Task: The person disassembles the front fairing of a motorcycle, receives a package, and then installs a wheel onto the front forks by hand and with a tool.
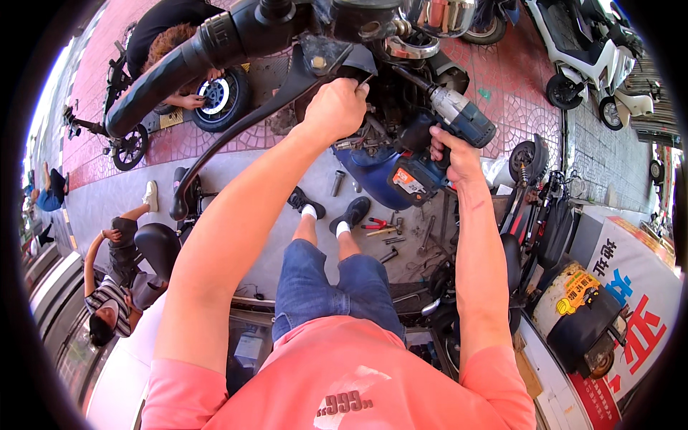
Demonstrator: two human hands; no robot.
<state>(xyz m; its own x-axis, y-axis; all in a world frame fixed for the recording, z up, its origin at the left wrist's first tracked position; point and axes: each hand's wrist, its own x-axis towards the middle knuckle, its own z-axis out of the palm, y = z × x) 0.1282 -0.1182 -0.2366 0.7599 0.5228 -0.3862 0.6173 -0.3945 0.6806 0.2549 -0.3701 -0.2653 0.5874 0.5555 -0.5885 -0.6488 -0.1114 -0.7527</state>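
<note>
My left hand (337, 111) is raised among the front parts of a motorbike or scooter, its fingers closed just below the lever mount. What they grip, if anything, is hidden behind the knuckles. A black handlebar grip (172, 82) and a long curved black lever (240, 127) extend to the left of it. My right hand (459, 154) is wrapped round the handle of a cordless impact wrench (466, 118) with a dark battery at its base. The tool's nose and a slim dark shaft (414, 79) point up and left, toward the exposed parts under the chrome headlight (448, 16).
Below lie a metal bolt-like piece (338, 183), red-handled pliers (376, 224) and several wrenches on the grey ground. A co-worker (175, 46) bends over a wheel (222, 100) at upper left. Another person (111, 301) sits at left. Parked scooters (584, 54) stand at upper right.
</note>
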